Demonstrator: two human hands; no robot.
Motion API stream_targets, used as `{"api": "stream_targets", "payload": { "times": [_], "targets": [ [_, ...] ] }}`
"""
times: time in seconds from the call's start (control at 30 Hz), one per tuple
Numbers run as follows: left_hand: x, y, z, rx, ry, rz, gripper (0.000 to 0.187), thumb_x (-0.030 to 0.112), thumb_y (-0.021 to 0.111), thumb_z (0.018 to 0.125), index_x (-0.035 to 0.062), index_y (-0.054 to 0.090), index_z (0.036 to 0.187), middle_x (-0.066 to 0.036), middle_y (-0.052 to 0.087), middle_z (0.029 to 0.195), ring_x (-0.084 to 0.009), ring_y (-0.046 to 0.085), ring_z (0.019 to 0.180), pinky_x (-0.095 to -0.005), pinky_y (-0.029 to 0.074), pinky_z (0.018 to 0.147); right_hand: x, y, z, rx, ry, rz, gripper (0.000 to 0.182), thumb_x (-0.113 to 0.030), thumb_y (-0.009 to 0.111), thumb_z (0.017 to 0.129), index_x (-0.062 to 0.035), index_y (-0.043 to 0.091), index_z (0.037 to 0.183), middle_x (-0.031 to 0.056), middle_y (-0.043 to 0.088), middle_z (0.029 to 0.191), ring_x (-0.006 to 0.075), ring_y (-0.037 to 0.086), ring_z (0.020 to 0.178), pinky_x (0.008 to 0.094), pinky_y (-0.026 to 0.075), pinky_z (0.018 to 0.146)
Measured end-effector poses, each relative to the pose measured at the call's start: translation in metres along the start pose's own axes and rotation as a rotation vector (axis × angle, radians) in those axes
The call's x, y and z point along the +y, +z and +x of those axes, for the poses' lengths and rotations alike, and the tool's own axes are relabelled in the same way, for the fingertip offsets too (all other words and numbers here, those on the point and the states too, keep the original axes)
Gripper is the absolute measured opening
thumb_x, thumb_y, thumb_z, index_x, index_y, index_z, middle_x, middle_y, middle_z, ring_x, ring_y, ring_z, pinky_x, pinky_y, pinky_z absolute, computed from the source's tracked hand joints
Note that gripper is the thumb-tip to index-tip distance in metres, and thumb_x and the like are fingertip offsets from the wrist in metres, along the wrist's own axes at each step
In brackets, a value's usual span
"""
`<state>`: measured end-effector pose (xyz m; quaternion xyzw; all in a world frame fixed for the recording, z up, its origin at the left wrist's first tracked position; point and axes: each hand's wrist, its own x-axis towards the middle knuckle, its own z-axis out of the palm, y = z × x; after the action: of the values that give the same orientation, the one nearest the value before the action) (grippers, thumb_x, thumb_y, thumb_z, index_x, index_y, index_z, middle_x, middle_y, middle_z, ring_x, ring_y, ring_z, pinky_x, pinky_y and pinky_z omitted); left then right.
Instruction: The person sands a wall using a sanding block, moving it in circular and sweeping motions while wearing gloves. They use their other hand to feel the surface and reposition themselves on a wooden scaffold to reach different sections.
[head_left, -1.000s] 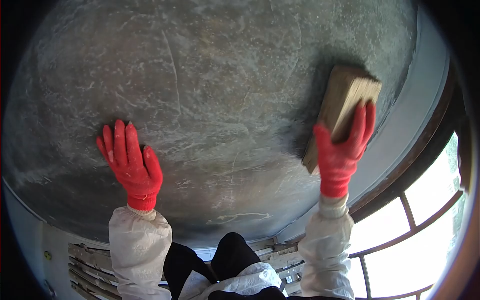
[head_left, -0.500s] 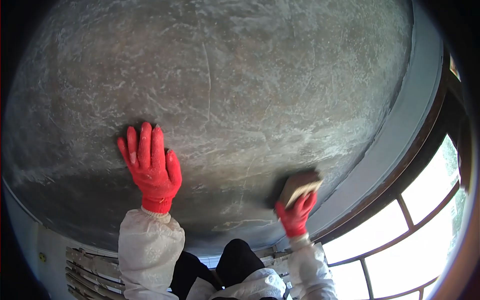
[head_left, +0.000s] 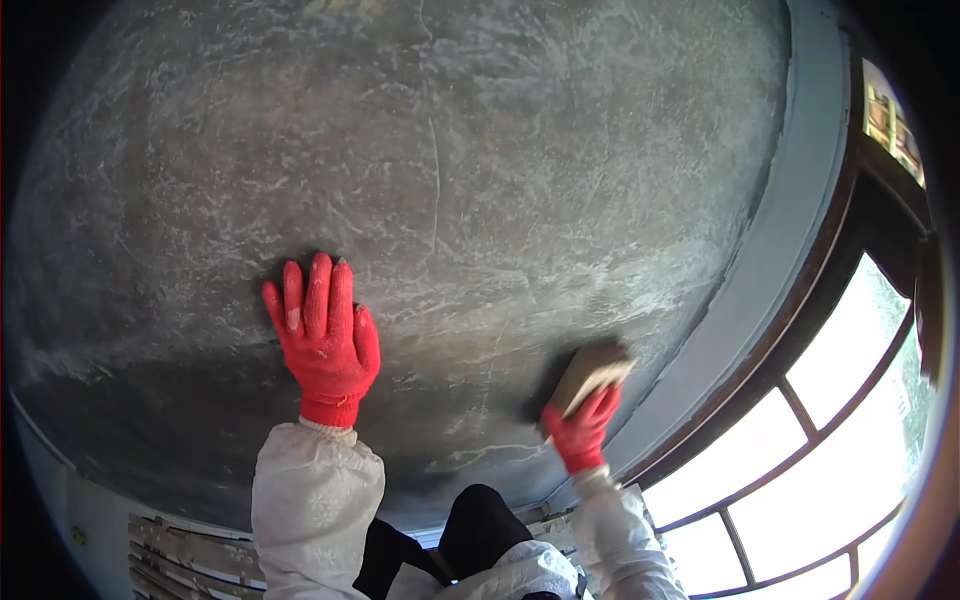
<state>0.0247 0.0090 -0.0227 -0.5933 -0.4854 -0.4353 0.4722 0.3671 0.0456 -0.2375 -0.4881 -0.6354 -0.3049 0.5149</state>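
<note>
My left hand (head_left: pixel 325 335), in a red coated glove, lies flat on a grey, streaked plaster surface (head_left: pixel 300 160), fingers stretched upward and holding nothing. Low on the right, my right hand (head_left: pixel 582 425), gloved in red too, grips a tan-and-brown wooden block (head_left: pixel 592 375) shaped like a sanding block. The block is pressed to the surface or very near it and slightly smeared by motion; its working face is hidden. Pale scratches, white marks and a thin crack (head_left: pixel 436 190) run over the plaster between and above my hands.
A paler grey border strip (head_left: pixel 770 270) edges the surface on the right. Beyond it stands a dark-framed window (head_left: pixel 800 490) with bright panes. Wooden slats (head_left: pixel 185 555) show at the lower left, and my dark-clothed knees (head_left: pixel 480 530) are at the bottom.
The view has shifted, so the border and window sit further left. My left hand stays flat on the surface. My right hand still grips the block, which appears slightly lower and to the left.
</note>
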Motion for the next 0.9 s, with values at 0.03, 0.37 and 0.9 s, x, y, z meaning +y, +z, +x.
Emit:
{"api": "stream_targets", "payload": {
  "times": [0.03, 0.37, 0.9],
  "targets": [
    [0.001, -0.001, -0.001, 0.005, 0.001, -0.008, 0.047, 0.02, 0.05, 0.085, -0.0034, 0.054, 0.126, -0.019, 0.049, 0.136, -0.046, 0.039, 0.128, -0.062, 0.024, 0.108, 0.003, 0.002, -0.042, -0.111, 0.007, 0.03, 0.117, -0.039, 0.084, 0.06, -0.0044, 0.014, 0.147, 0.0377, 0.023, 0.14, 0.0582, 0.034, 0.12, 0.0665, 0.037, 0.093],
    [0.001, 0.0, 0.0, 0.003, 0.019, 0.008, 0.047, 0.02, 0.049, 0.087, -0.0036, 0.053, 0.127, -0.019, 0.048, 0.136, -0.046, 0.038, 0.128, -0.0613, 0.023, 0.109, -0.01, -0.057, 0.198, 0.158, -0.109, 0.076, 0.102, -0.032, 0.085, 0.058, -0.0073, 0.035, 0.142, 0.0293, 0.031, 0.144, 0.0504, 0.038, 0.123, 0.0565, 0.038, 0.099],
    [0.006, -0.005, 0.001, -0.058, 0.008, 0.098, 0.048, 0.019, 0.044, 0.09, -0.0063, 0.047, 0.131, -0.024, 0.044, 0.138, -0.0474, 0.034, 0.132, -0.0621, 0.019, 0.111, 0.021, -0.005, -0.012, 0.034, 0.006, 0.124, 0.113, -0.037, 0.088, 0.054, -0.0156, 0.027, 0.146, 0.028, 0.031, 0.141, 0.0523, 0.039, 0.121, 0.0601, 0.039, 0.095]
  ]
}}
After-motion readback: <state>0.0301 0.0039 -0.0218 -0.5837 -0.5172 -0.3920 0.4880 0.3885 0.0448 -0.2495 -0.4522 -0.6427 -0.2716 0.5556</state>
